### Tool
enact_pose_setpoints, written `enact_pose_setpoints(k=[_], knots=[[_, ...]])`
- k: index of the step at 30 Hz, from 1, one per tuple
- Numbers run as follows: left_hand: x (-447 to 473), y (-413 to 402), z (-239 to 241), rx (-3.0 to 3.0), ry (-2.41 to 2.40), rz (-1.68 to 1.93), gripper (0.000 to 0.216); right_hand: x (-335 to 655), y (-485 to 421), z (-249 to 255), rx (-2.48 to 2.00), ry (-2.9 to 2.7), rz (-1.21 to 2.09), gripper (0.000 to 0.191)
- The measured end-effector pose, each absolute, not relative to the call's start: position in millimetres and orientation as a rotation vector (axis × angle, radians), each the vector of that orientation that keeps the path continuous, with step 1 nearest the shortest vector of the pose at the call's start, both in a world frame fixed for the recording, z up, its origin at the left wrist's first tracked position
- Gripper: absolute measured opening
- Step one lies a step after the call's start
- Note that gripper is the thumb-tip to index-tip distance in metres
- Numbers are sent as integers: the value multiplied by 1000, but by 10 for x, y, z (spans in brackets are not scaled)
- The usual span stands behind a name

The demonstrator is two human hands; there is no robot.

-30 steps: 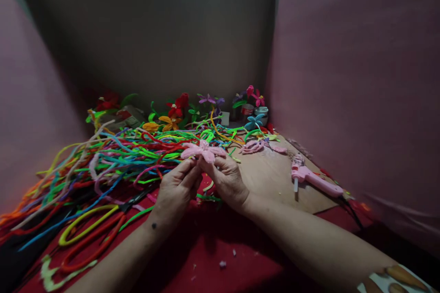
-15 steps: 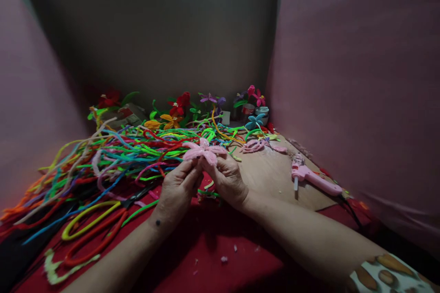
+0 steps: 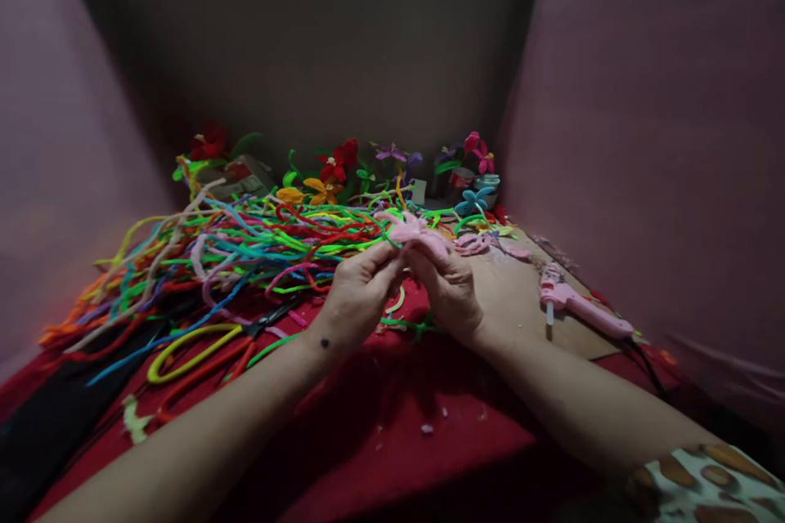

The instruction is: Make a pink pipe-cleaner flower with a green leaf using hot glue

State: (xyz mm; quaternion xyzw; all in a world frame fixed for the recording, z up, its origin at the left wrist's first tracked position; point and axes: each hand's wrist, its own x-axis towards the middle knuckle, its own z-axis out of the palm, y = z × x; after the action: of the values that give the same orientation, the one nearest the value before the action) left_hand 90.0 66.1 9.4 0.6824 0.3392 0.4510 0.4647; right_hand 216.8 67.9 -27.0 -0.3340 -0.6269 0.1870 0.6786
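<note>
Both hands pinch a pink pipe-cleaner flower (image 3: 412, 230) from below, above the front middle of the table. My left hand (image 3: 363, 288) is closed at its base, thumb and fingertips together. Beside it, my right hand (image 3: 450, 292) grips the base and the near right petal. The fingertips of the two hands almost meet, and they hide the flower's underside. A heap of coloured pipe cleaners (image 3: 245, 249) spreads behind and to the left. Scissors (image 3: 196, 351) with yellow and red handles lie left of my left forearm, which partly covers them.
A pink hot glue gun (image 3: 582, 312) rests on a brown board (image 3: 509, 294) at the right, its cord trailing off the edge. Finished flowers (image 3: 334, 167) stand along the back near jars (image 3: 487, 184). Pink petal loops (image 3: 475, 245) lie on the board. Scraps dot the red cloth (image 3: 368, 458).
The view has shifted, so everything sits further right and higher in the picture. The pink flower has tilted, its petals now seen more from the side. Both hands keep hold of it.
</note>
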Motion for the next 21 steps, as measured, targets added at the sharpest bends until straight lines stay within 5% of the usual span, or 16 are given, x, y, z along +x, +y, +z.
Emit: enact_pose_setpoints(k=[21], knots=[[889, 615, -72, 1394, 647, 1082, 30, 2159, 577, -398, -867, -1326, 606, 14]])
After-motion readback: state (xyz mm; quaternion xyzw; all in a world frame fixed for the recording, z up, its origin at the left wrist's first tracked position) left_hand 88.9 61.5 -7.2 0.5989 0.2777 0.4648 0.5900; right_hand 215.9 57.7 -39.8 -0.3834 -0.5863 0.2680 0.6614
